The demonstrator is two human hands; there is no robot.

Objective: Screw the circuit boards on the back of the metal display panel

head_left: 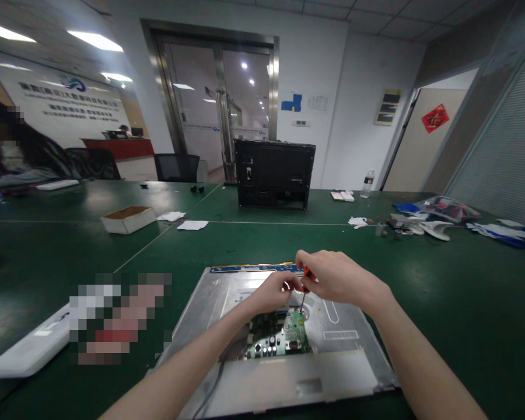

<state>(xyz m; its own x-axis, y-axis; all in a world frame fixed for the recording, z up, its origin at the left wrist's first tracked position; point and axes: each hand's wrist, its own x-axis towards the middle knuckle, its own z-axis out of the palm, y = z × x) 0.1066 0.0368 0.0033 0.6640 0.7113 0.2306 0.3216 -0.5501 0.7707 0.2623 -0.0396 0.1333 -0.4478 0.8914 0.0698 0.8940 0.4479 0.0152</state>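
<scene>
Directly under both hands, the circuit board (284, 338) lies flat; right hand (336, 279) fingers grip an upright screwdriver (305, 286), left hand (273, 291) fingers pinch its shaft.

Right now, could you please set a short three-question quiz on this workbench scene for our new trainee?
1. True or false: the right hand grips an orange-handled screwdriver with its tip down on the green circuit board.
2. What does the left hand do? A. rests beside the screwdriver shaft B. lifts the white cardboard box C. holds the water bottle
3. What does the circuit board sit on?

Key: 1 true; 2 A; 3 the metal back panel lying flat on the green table.
</scene>
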